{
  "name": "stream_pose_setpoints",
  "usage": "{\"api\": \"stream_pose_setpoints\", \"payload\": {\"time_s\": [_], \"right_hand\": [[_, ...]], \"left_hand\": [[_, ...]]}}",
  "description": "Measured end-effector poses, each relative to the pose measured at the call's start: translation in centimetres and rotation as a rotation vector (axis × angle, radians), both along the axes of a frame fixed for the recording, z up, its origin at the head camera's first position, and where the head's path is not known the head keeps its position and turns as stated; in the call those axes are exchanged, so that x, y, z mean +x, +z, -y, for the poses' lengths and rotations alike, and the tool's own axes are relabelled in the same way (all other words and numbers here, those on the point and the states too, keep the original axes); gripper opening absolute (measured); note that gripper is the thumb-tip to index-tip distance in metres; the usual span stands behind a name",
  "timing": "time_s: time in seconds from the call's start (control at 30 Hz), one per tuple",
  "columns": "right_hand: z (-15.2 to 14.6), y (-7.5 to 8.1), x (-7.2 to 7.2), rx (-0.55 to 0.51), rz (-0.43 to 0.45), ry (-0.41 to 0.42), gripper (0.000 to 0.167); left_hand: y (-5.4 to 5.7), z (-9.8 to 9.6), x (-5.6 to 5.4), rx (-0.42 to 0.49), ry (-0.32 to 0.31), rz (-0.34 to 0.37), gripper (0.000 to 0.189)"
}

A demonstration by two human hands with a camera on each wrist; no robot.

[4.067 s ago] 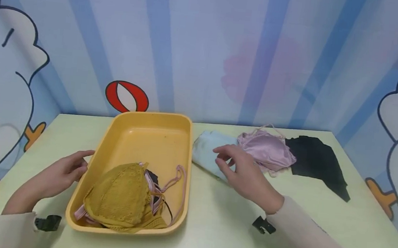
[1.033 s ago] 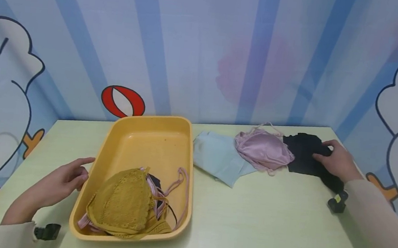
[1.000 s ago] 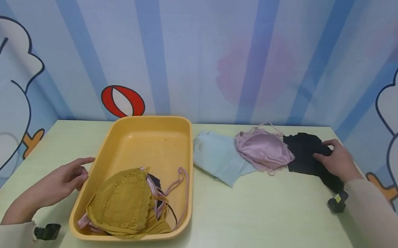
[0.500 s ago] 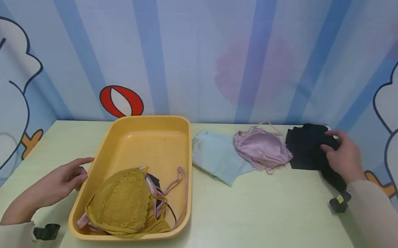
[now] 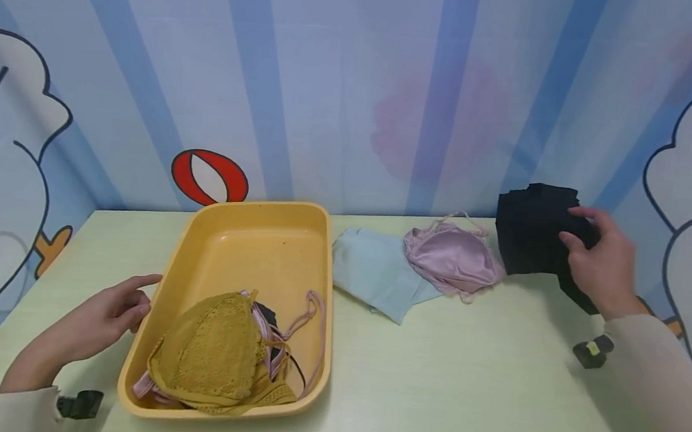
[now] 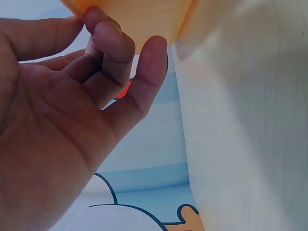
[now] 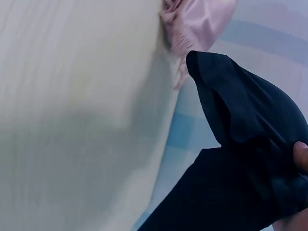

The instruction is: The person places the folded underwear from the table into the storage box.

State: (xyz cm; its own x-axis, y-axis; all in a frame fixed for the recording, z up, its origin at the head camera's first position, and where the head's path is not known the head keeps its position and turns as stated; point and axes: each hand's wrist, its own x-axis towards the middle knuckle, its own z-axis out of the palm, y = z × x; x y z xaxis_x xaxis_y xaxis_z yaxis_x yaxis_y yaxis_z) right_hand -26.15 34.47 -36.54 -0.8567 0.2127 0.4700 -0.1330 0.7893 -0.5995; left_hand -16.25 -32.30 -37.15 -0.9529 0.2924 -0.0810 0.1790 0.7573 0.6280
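My right hand (image 5: 607, 264) pinches a black garment (image 5: 535, 225) between thumb and fingers at the back right of the table. The fabric hangs in front of the backdrop, with a shadow on the table below. In the right wrist view, the soft black cloth (image 7: 255, 125) droops in folds and only part of the thumb shows. At the yellow tray's (image 5: 263, 206) left side, my left hand (image 5: 97, 316) rests with loosely bent fingers, fingertips right at the rim. Inside the tray lies a mustard lace bra (image 5: 205, 349), partly covering pink and black pieces.
Right of the tray lies a folded light blue cloth (image 5: 378, 269). Beside it is a pink satin bra (image 5: 456, 256) with thin straps, close to the black garment. A printed backdrop (image 5: 346, 89) stands along the table's back and sides.
My right hand has moved from above the light blue cloth to the black garment, gripped it, and raised it off the table. The left hand has stayed at the tray.
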Motion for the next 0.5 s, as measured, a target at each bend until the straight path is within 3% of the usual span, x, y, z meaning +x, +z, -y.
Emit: {"api": "stream_pose_setpoints", "payload": {"time_s": [0.27,0.5], "right_hand": [[2.2,1.6,0.6,0.005,-0.055,0.061,0.038],[4.5,3.2,1.2,0.023,-0.186,0.125,0.036]], "left_hand": [[0.1,0.0,0.1,-0.005,0.003,-0.008,0.046],[0.3,-0.2,0.1,-0.011,0.001,-0.009,0.046]]}}
